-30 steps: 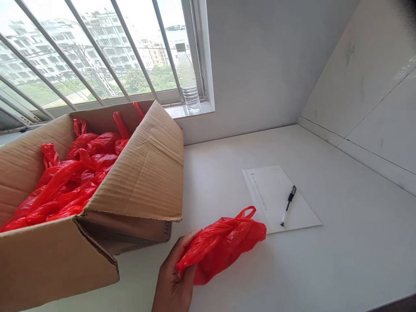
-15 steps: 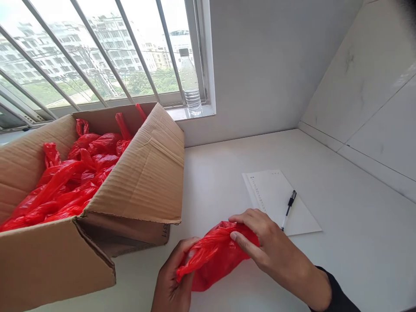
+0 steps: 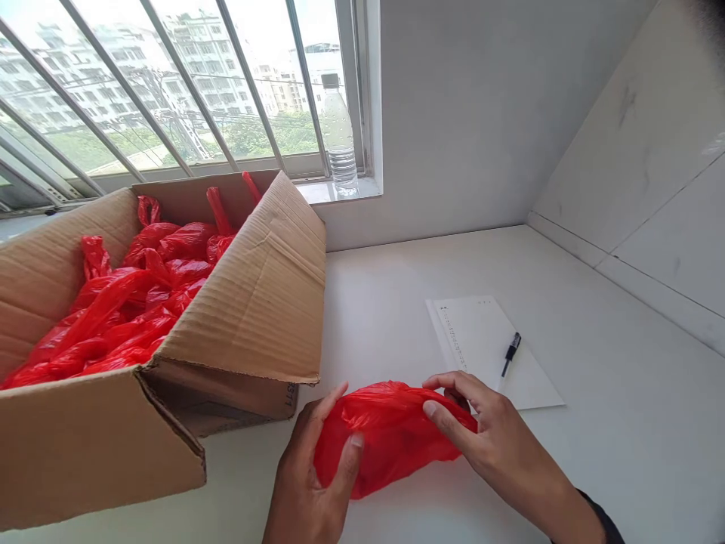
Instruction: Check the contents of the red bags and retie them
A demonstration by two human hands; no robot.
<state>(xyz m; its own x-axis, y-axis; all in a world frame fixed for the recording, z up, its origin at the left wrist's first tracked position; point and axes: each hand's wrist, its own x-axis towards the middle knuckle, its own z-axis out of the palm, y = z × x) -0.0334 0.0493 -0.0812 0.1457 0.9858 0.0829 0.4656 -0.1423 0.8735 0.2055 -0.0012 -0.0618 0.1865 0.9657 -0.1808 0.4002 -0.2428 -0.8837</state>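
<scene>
A crumpled red plastic bag (image 3: 396, 446) lies low over the white table, between my two hands. My left hand (image 3: 314, 476) cups its left end, the thumb on the near side and the fingers partly hidden behind it. On the right, my right hand (image 3: 490, 434) pinches the bag's upper edge between thumb and fingers. What is inside the bag cannot be made out. To the left stands an open cardboard box (image 3: 249, 317) holding several red plastic bags (image 3: 141, 302) with knotted or twisted tops.
Beyond my right hand, a white notebook or paper pad (image 3: 476, 325) lies on the table (image 3: 385, 302) with a black-capped pen (image 3: 511, 353) across it. A clear water bottle (image 3: 341, 143) stands on the sill of the barred window. Walls border the table at the back and right.
My left hand has loosened from the bag's twisted left end and now spreads around it. The bag is spread wider, and my right hand has shifted slightly right.
</scene>
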